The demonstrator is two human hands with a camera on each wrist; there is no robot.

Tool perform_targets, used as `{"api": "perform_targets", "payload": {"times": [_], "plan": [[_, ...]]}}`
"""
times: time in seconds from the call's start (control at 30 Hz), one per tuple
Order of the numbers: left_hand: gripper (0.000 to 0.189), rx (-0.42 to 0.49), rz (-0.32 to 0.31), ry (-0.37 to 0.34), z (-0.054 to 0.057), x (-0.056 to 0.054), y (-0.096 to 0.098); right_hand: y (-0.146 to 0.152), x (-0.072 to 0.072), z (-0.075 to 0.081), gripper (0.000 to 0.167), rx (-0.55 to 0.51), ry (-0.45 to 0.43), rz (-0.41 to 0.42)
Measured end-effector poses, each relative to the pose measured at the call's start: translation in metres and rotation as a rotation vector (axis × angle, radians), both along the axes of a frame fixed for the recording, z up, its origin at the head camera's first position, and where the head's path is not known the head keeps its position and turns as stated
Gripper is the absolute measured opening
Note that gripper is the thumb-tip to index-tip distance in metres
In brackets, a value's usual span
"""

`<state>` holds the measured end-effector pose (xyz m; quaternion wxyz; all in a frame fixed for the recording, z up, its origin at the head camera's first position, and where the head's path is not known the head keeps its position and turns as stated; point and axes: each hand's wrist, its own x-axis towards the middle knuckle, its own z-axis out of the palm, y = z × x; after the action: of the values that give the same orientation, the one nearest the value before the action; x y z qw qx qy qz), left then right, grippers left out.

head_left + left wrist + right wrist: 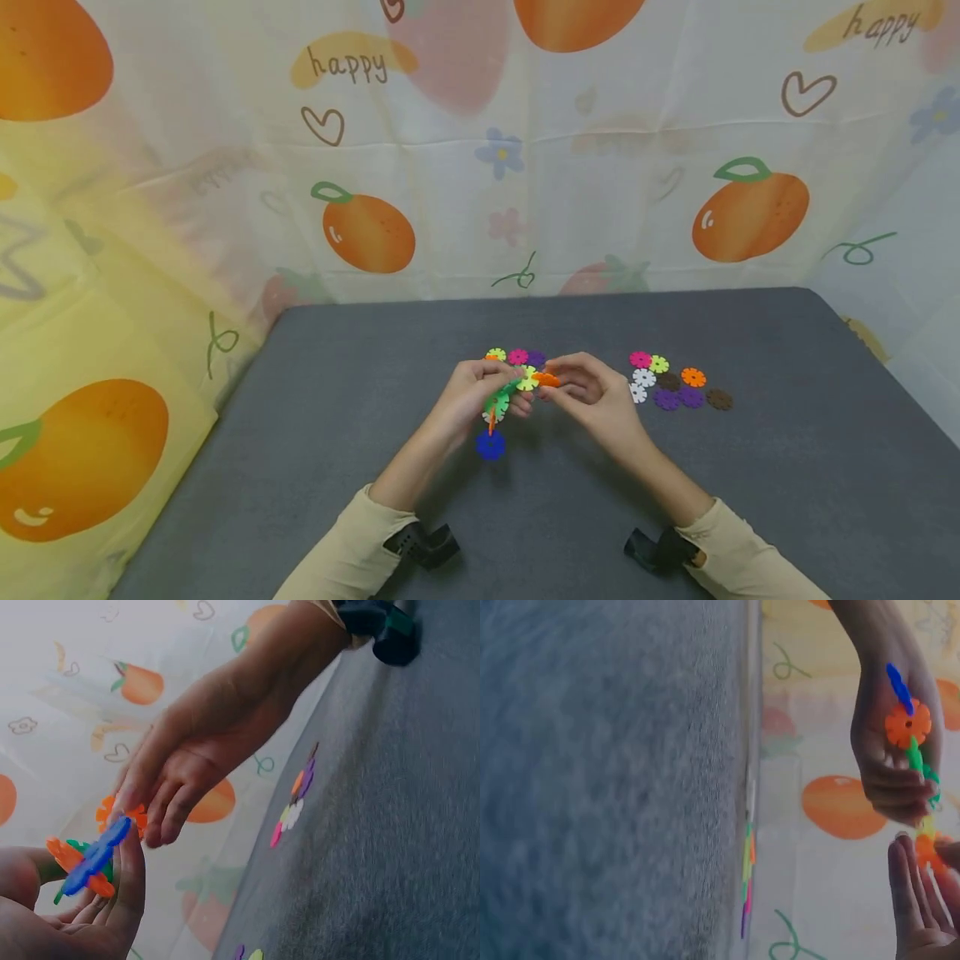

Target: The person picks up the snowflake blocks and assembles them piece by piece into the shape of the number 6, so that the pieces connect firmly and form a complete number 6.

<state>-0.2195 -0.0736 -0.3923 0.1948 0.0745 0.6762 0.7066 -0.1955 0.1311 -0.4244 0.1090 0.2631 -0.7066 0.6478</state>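
Observation:
A chain of notched plastic snowflake discs is held up between the two hands in the head view. My left hand [461, 396] grips its middle, around the green discs [501, 403]. From the near end hangs a blue disc [491, 445], joined to an orange disc seen edge-on above it. At the other end, a yellow disc [527, 379] meets another orange disc [547, 380], which my right hand [600, 404] pinches between thumb and fingers. The right wrist view shows this orange disc [930, 851] against the yellow one; how deep the notches sit cannot be told.
Loose discs lie flat on the grey table [337, 467]. Right of the hands are several, including a pink disc [640, 360], an orange disc [693, 377] and a brown disc [719, 399]. Behind the hands lies another pink disc [517, 357]. A printed curtain [450, 167] hangs behind.

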Motion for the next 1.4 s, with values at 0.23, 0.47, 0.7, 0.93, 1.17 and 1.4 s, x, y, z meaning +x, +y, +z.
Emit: {"api": "perform_targets", "payload": {"times": [0.23, 0.47, 0.7, 0.93, 1.17, 1.4], "plan": [[0.025, -0.041, 0.003, 0.043, -0.002, 0.002, 0.000, -0.001, 0.001, -0.001, 0.008, 0.022, 0.099, -0.041], [0.027, -0.020, 0.005, 0.029, -0.005, 0.000, 0.001, -0.002, 0.000, -0.004, 0.011, 0.055, 0.094, -0.073], [0.027, 0.018, -0.025, -0.100, -0.017, -0.011, -0.003, 0.000, -0.002, -0.004, 0.025, 0.183, -0.110, -0.100], [0.031, -0.005, 0.000, -0.123, -0.025, -0.018, -0.009, -0.007, -0.017, -0.014, 0.016, 0.443, -0.212, -0.200], [0.030, -0.015, -0.005, -0.162, -0.027, -0.020, -0.011, -0.018, -0.038, -0.025, 0.020, 0.608, -0.146, -0.174], [0.033, -0.001, -0.046, -0.162, -0.030, -0.020, -0.012, -0.030, -0.048, -0.028, 0.033, 0.726, -0.091, -0.192]]}}
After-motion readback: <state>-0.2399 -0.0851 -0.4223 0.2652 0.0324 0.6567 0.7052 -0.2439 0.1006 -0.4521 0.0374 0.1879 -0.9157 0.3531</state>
